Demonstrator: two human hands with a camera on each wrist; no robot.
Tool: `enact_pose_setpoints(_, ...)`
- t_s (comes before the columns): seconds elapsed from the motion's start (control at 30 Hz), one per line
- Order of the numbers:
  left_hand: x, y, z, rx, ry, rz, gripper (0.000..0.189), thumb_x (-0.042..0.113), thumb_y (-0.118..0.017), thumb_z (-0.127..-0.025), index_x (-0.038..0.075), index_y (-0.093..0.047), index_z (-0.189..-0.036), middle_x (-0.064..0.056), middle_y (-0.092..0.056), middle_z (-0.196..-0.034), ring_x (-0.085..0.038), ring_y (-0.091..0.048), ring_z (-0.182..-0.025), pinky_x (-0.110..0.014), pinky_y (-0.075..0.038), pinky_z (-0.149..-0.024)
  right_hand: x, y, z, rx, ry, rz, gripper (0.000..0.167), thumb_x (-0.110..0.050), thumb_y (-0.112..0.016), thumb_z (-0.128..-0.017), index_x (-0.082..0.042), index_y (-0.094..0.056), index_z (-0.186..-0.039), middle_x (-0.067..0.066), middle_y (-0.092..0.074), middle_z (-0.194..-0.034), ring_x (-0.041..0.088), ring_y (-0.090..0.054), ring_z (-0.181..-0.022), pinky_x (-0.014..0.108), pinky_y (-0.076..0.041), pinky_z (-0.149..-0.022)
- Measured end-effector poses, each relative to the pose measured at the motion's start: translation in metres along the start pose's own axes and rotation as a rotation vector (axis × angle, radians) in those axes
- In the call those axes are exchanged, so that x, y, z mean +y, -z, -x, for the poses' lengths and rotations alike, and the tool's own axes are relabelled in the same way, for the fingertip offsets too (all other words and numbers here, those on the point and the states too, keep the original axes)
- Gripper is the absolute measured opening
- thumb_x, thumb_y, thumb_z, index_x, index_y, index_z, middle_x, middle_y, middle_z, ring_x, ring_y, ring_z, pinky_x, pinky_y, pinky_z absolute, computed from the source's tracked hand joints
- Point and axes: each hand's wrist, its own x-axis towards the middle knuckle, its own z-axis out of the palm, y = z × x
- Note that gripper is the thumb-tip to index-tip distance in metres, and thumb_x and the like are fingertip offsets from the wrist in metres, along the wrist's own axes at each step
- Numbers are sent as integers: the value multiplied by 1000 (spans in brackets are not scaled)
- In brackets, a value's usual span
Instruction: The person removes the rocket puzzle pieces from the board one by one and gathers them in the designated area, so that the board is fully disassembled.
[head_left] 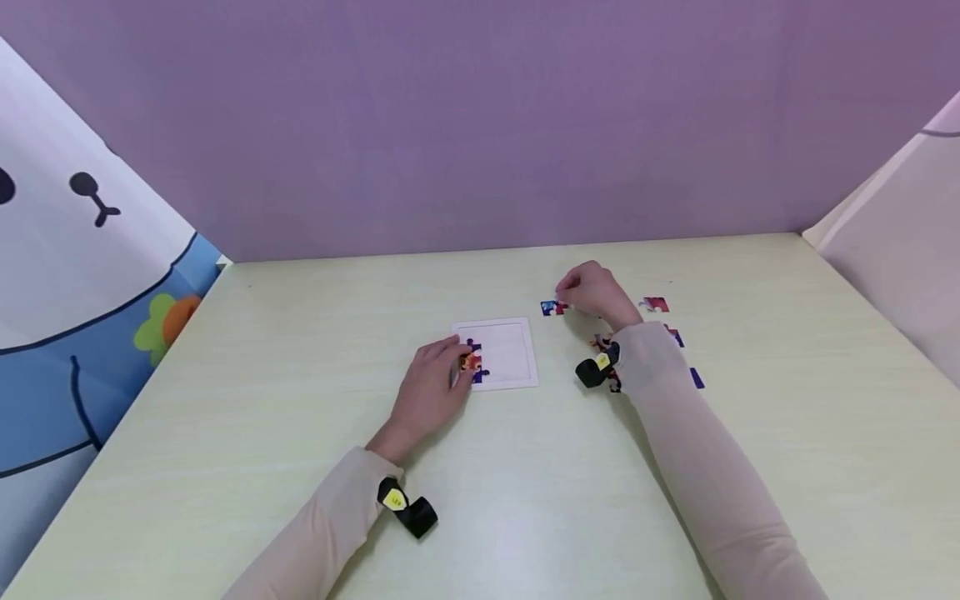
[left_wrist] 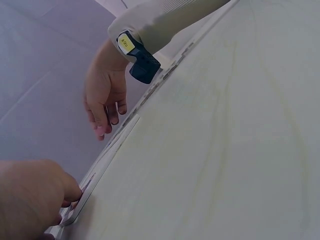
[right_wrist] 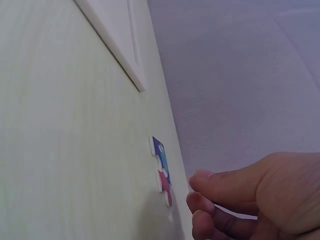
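In the head view my left hand (head_left: 431, 383) rests at the left side of a white square puzzle tray (head_left: 513, 354). Its fingers and thumb touch the tray's left part, next to joined jigsaw pieces (head_left: 475, 364) that they partly cover. My right hand (head_left: 596, 293) hovers beyond the tray's right side, just by a blue and red jigsaw piece (head_left: 552, 308). The right wrist view has that jigsaw piece (right_wrist: 162, 170) on the table, apart from the loosely curled fingers (right_wrist: 202, 202). Nothing shows between them. The left wrist view also shows the right hand (left_wrist: 106, 95) with fingers hanging down.
Several loose jigsaw pieces lie to the right, among them a red one (head_left: 655, 304) and a dark blue one (head_left: 697, 378); the right forearm partly hides others. A purple partition (head_left: 480, 125) stands along the back edge of the pale table (head_left: 300, 333).
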Motion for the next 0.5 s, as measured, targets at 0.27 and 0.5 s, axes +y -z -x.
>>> enact_pose_setpoints(0.27, -3, -3, 1, 12, -11, -21, 37, 18, -56, -92, 4, -59, -126, -15, -49, -142, -34, -41, -133, -48, -34, -110, 0, -2, 0, -67, -4, -1, 25, -11, -60, -91, -3, -64, -114, 15, -58, -113, 26, -51, -97, 38, -45, -85)
enact_pose_setpoints(0.5, -3, -4, 0, 9, -18, -20, 37, 17, -55, -92, 4, -59, -127, -15, -49, -142, -34, -41, -133, -47, -33, -110, 1, -6, 1, -69, 17, 26, 25, -5, -66, -84, -1, -66, -109, 16, -60, -110, 25, -51, -95, 37, -43, -86)
